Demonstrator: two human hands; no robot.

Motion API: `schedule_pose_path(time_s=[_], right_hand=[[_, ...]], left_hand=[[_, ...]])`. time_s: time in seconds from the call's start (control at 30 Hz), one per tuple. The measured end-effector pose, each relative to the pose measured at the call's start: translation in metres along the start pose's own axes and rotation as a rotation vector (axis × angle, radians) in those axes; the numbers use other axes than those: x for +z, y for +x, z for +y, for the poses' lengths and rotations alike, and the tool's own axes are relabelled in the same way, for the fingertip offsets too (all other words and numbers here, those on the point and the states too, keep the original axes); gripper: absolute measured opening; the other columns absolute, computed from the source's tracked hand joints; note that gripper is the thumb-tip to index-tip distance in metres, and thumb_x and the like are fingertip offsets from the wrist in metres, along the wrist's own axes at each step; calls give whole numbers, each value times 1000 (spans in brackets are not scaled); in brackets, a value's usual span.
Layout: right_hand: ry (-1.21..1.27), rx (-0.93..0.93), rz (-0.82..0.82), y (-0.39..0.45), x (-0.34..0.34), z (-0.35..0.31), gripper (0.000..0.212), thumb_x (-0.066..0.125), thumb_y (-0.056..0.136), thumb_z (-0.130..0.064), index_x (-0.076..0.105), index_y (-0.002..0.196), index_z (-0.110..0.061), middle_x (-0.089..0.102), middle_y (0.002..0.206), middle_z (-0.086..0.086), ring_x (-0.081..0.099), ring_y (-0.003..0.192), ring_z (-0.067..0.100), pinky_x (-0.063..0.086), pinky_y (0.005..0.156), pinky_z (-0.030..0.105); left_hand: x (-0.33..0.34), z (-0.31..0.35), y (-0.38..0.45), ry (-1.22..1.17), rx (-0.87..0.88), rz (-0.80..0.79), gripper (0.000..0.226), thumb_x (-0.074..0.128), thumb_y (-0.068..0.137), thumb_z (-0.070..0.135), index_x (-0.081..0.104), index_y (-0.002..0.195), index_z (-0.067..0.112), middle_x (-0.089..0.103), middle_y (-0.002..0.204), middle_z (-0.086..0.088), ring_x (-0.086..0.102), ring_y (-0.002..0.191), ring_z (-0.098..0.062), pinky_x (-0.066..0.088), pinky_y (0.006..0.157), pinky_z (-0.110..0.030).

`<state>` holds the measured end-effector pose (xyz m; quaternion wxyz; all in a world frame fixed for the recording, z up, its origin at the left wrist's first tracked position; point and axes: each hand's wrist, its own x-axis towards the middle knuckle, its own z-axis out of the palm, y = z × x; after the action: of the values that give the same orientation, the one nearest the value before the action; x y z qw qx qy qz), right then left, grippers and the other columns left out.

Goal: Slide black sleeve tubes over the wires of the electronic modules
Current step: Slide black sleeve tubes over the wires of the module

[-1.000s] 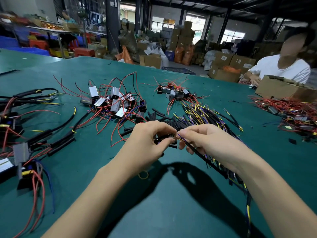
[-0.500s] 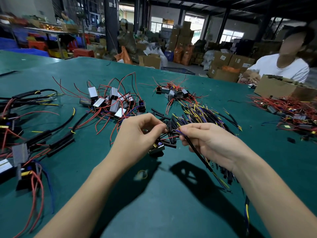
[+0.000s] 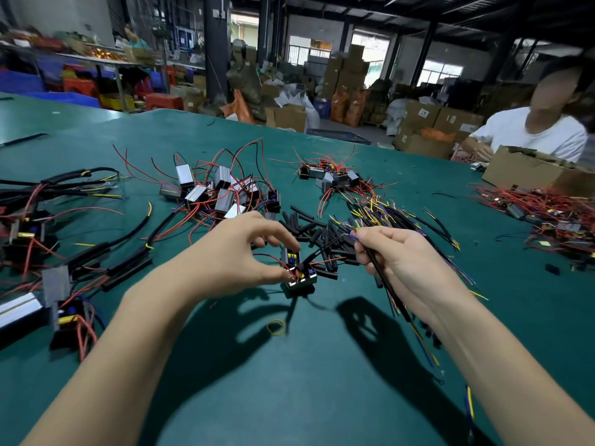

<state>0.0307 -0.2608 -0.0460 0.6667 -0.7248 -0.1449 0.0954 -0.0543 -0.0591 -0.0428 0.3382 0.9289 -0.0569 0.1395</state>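
Observation:
My left hand (image 3: 238, 252) pinches a small electronic module (image 3: 299, 275) with red and black wires, just above the green table (image 3: 322, 381). My right hand (image 3: 396, 255) grips a bundle of black sleeved cables (image 3: 391, 291) with yellow and blue wire ends, which trails down past my wrist. A thin black wire runs from the module up to my right fingertips. Loose black sleeve tubes (image 3: 318, 233) lie in a pile just behind both hands.
Silver modules with red wires (image 3: 219, 191) lie behind my left hand, a smaller heap (image 3: 331, 178) farther back. Finished sleeved harnesses (image 3: 48, 252) cover the left side. More cables (image 3: 402, 217) lie at right, red-wired parts (image 3: 547, 214) by a cardboard box (image 3: 534, 172). A person (image 3: 534, 130) sits opposite. A rubber band (image 3: 276, 326) lies near.
My hands have drawn apart. The left hand lowered the module toward the table, and the right hand moved right with the cable bundle, stretching the black wire between them.

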Motion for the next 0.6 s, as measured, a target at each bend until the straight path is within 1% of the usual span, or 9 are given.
schedule_pose_path(time_s=[0.1, 0.23, 0.3, 0.37, 0.4, 0.43, 0.5, 0.53, 0.6], right_hand=[[71, 34, -10, 1, 1, 1, 15, 58, 91, -12, 64, 77, -11, 59, 62, -4, 50, 55, 6, 38, 49, 14], [99, 49, -31, 2, 2, 2, 14, 59, 90, -11, 65, 79, -10, 60, 62, -3, 50, 57, 9, 38, 49, 15], [73, 26, -42, 1, 2, 3, 14, 59, 90, -10, 66, 79, -11, 61, 63, -3, 50, 59, 11, 38, 54, 17], [32, -26, -49, 0, 2, 2, 14, 60, 89, -9, 68, 78, -14, 62, 64, -3, 51, 61, 11, 37, 58, 20], [-5, -69, -53, -2, 2, 2, 14, 62, 88, -9, 68, 78, -14, 63, 64, -4, 51, 61, 10, 38, 59, 19], [-48, -120, -61, -4, 2, 1, 13, 62, 88, -9, 68, 78, -15, 63, 62, -6, 52, 59, 7, 38, 58, 17], [-122, -224, -77, -6, 1, -3, 12, 63, 88, -8, 68, 79, -14, 63, 59, -10, 52, 56, 2, 40, 56, 10], [-153, -271, -79, -7, 1, -4, 13, 64, 88, -6, 67, 78, -14, 62, 59, -11, 53, 56, 0, 41, 57, 8], [-229, -333, -72, -6, 0, -6, 17, 64, 87, -3, 65, 75, -15, 61, 61, -11, 52, 57, 0, 41, 59, 9]], left_hand=[[7, 1, 2, -24, 50, -9, 24, 82, 69, 19, 73, 86, 34, 61, 91, 2, 55, 79, -3, 44, 76, -16], [14, 1, 5, -139, 114, 47, 16, 83, 70, 16, 76, 76, 29, 64, 82, 0, 56, 71, -9, 43, 68, -13], [20, 1, 6, -199, 116, 109, 12, 81, 71, 15, 77, 76, 25, 66, 81, -1, 59, 72, -13, 46, 71, -20], [28, 5, 8, -257, 98, 208, 7, 79, 73, 14, 77, 77, 19, 69, 81, 0, 62, 78, -15, 48, 78, -28], [33, 8, 9, -280, 75, 265, 6, 78, 75, 13, 77, 78, 19, 71, 81, 1, 63, 82, -15, 48, 81, -29], [37, 11, 10, -314, 42, 320, 6, 77, 76, 13, 77, 79, 19, 72, 81, 4, 65, 84, -14, 48, 83, -27], [42, 15, 12, -453, -38, 397, 8, 73, 79, 11, 77, 82, 18, 74, 81, 7, 66, 83, -7, 48, 82, -19], [43, 16, 13, -530, -71, 417, 9, 72, 80, 10, 76, 83, 17, 74, 81, 7, 66, 81, -5, 49, 81, -16], [44, 16, 14, -636, -109, 416, 9, 72, 80, 9, 76, 82, 17, 75, 80, 6, 67, 79, -3, 50, 81, -15]])
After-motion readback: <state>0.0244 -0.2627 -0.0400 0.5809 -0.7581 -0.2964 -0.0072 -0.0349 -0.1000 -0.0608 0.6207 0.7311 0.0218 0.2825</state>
